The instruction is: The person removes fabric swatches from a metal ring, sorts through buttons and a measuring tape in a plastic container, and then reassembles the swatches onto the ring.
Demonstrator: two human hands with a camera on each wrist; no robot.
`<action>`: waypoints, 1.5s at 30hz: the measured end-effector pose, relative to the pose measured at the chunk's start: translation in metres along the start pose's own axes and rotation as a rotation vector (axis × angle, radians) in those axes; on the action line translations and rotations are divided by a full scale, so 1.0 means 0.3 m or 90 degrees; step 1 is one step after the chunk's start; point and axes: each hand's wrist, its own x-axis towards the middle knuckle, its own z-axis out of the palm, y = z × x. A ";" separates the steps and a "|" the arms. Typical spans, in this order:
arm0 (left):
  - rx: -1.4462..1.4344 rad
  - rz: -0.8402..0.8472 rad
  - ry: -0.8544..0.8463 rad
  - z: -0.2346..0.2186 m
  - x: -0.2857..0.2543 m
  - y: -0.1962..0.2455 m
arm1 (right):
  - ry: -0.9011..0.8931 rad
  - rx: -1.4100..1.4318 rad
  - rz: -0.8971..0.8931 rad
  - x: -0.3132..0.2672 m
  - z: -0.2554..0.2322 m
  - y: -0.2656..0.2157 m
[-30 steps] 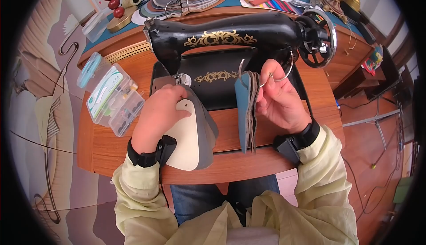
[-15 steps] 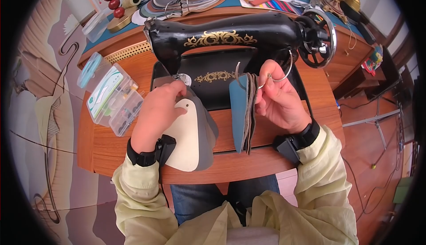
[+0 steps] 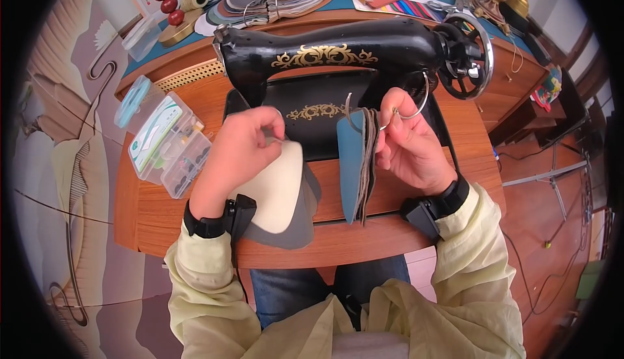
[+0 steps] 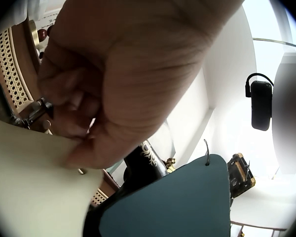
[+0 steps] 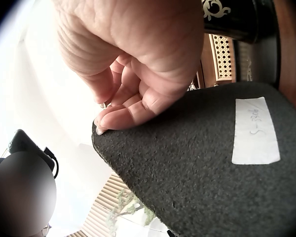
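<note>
In the head view we see the left hand (image 3: 244, 144) pinching a cream swatch (image 3: 281, 193) over the table (image 3: 377, 248), its top hidden; the right hand (image 3: 416, 147) pinches a metal ring (image 3: 426, 91) bearing a blue swatch (image 3: 351, 164). At the left wrist, blur softens the thumb (image 4: 84, 157). At the right wrist, we can barely read the label (image 5: 256, 131).

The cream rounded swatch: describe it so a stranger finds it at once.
Find the black sewing machine with gold scrollwork. In front, at the person's left hand, is the cream rounded swatch, paler than the grey swatches beneath it.
</note>
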 end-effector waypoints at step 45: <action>-0.623 0.351 -0.114 0.062 -0.023 0.032 | -0.034 -0.104 0.179 -0.010 0.037 0.004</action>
